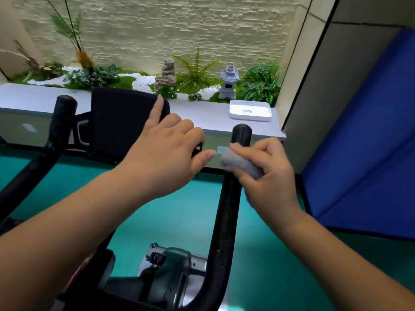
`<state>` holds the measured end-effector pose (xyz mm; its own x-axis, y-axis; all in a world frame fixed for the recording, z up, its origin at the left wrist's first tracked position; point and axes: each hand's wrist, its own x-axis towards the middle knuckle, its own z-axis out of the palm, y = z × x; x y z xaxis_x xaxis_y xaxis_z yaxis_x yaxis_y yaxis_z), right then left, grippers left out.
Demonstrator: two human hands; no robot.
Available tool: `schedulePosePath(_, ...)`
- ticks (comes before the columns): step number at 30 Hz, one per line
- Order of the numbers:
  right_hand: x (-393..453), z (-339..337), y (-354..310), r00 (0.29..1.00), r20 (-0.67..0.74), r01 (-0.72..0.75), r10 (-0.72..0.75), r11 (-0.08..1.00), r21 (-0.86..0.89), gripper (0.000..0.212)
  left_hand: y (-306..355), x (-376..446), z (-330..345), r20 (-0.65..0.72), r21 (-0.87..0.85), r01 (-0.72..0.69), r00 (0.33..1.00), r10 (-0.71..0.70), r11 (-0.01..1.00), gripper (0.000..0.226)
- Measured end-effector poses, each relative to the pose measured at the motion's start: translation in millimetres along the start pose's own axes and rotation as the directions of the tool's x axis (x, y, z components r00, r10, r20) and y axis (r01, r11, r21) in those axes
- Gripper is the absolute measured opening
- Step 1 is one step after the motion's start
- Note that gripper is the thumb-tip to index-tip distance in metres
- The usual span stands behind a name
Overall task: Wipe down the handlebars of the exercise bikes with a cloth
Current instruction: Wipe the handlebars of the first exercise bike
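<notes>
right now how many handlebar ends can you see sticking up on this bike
2. The left handlebar end stands bare beside the console. The right handlebar end rises just above the right hand, which holds the grey cloth against that bar. None seems hidden.

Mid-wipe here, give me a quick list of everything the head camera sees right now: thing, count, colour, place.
handlebars: two, black, left and right of console
console: one, black, centre
cloth: one, grey, against the right handlebar
bike frame: one, grey, bottom centre
tray: one, white, on the ledge
ledge: one, grey, behind bike
stone lantern: one, grey, among the ferns
mat: one, blue, right
left hand: one, resting on console
right hand: one, holding cloth
</notes>
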<state>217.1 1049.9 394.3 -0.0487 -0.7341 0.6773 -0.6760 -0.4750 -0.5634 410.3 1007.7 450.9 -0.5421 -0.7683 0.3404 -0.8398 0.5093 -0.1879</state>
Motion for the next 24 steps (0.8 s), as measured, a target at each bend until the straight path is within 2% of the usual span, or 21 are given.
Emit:
schedulePosePath(3,-12,1,-2,0.998,0.055,0.011,-0.009,0.999,-0.032,0.039,-4,-1,0,-0.012,-0.075,-0.041,0.999,0.04,0.996,0.054)
schedulePosePath(9,41,2,-2,0.997,-0.06,-0.051,0.048,0.997,-0.054,0.036,-7,-6,3,-0.031,-0.191,-0.089,0.996,0.084,0.978,0.055)
schedulePosePath(13,-1,1,-1,1.0,0.003,-0.031,0.031,1.0,0.004,0.043,-3,-6,7,-0.055,-0.213,-0.089,0.995,0.079,0.973,0.055)
schedulePosePath(16,3,-1,1,0.999,0.015,-0.046,0.046,0.998,0.029,0.04,-1,-5,8,-0.067,-0.195,-0.079,0.996,0.067,0.978,0.053)
schedulePosePath(20,37,4,-2,0.969,-0.11,-0.2,0.222,0.963,0.18,0.033,2,-6,7,-0.065,-0.169,-0.055,0.997,0.044,0.984,0.051)
schedulePosePath(24,4,10,-11,0.923,-0.124,-0.312,0.365,0.896,0.317,0.041,5,-6,8,-0.054,-0.155,-0.036,0.998,0.028,0.987,0.047)
